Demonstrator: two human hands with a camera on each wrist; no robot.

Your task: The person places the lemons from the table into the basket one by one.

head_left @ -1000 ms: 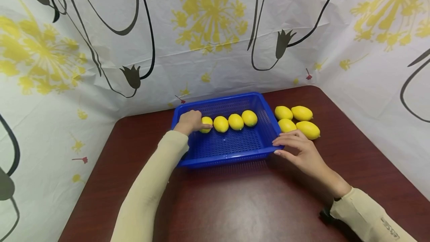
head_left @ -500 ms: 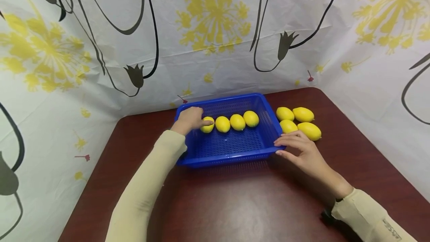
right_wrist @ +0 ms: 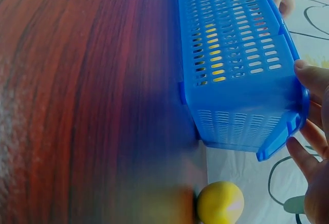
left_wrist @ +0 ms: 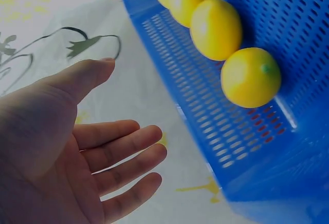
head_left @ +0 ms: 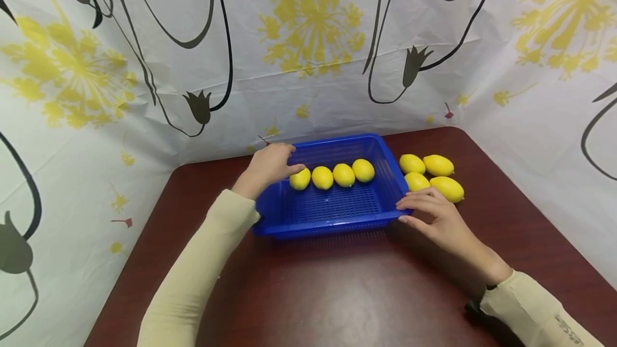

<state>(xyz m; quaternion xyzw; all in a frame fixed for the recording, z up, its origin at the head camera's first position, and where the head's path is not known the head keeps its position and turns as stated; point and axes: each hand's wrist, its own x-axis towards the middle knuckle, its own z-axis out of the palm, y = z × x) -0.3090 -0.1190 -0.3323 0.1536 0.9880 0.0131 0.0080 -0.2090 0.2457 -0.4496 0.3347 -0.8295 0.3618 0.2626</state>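
A blue plastic basket [head_left: 332,223] with slotted walls stands on the table. Inside it, several lemons form a row along the far side; the leftmost lemon [head_left: 300,179] sits closest to my left hand [head_left: 270,166]. That hand hovers over the basket's left end, and the left wrist view shows its fingers [left_wrist: 121,149] extended, thumb apart, palm bare, away from the lemon [left_wrist: 251,77]. At the near right corner, my right hand [head_left: 436,216] holds the basket rim between thumb and fingers, as the right wrist view also shows at the corner of the basket [right_wrist: 241,100].
Several more lemons [head_left: 447,189] lie on the table just right of the basket, behind my right hand. The dark red wooden table [head_left: 308,293] extends in front. A white patterned cloth [head_left: 308,106] hangs close behind the table and on both sides.
My left hand has let go of the leftmost lemon and drawn back up and to the left. The right hand stays on the basket corner. The view has shifted slightly.
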